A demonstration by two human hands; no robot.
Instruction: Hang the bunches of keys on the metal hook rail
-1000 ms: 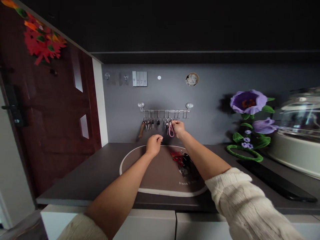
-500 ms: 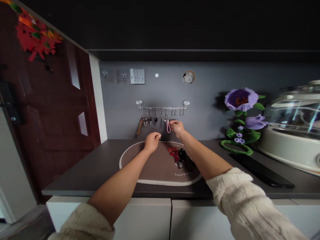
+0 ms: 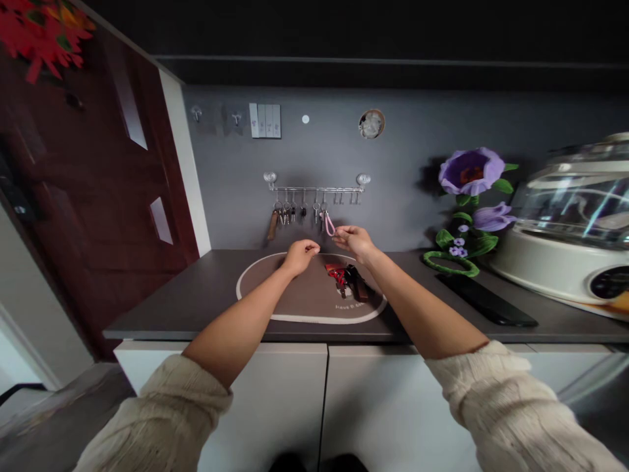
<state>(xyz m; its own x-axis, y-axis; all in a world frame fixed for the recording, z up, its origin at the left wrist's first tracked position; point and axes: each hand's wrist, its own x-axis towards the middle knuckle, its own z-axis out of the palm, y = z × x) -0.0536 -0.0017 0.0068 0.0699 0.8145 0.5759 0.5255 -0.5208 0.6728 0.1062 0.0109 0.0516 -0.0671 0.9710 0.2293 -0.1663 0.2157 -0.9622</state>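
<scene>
A clear hook rail (image 3: 314, 189) on the grey wall carries several keys (image 3: 286, 213) on rings, with a brown strap (image 3: 272, 225) at its left end. Towards the right hangs a pink loop strap (image 3: 329, 225), slanting to the right. My right hand (image 3: 354, 241) has its fingertips closed at the strap's lower end. Below the rail, my left hand (image 3: 301, 257) is pinched closed above the mat; what it holds, if anything, is hidden. On the brown mat (image 3: 275, 295) lies a pile of red and black keys and key holders (image 3: 346, 278).
To the right stand a purple knitted flower (image 3: 470, 172) with a green ring base, a black phone-like slab (image 3: 486, 300) and a white appliance with a clear top (image 3: 560, 255). A dark cabinet (image 3: 344, 39) overhangs the counter. A brown door (image 3: 108, 177) is at left.
The view has tilted downward, so the wall sits higher. My right hand has drawn back slightly, and the pink strap now slants towards it. My left hand stays pinched near the same place.
</scene>
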